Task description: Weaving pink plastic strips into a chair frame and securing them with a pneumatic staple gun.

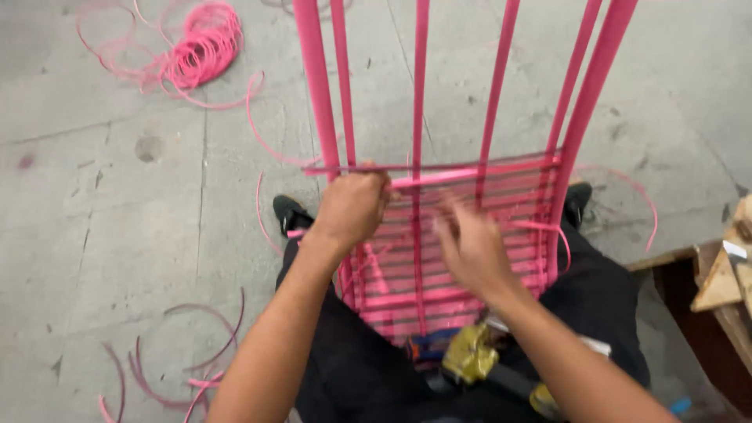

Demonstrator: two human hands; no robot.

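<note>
The left hand [350, 207] is gripping the top pink strip [470, 174] at the frame [317, 94]'s nine o'clock edge, fingers closed around it. The right hand [470, 247], blurred, is hovering spread over the woven rows at centre. Weaving looks underway; tightening this strip needs steady tension. A strip coil [200, 51] is lying at eleven o'clock.

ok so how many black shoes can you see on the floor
2. One black shoe sits on the grey concrete floor left of the pink woven frame, by the left hand; the other at the frame's right edge, partly hidden.
</note>
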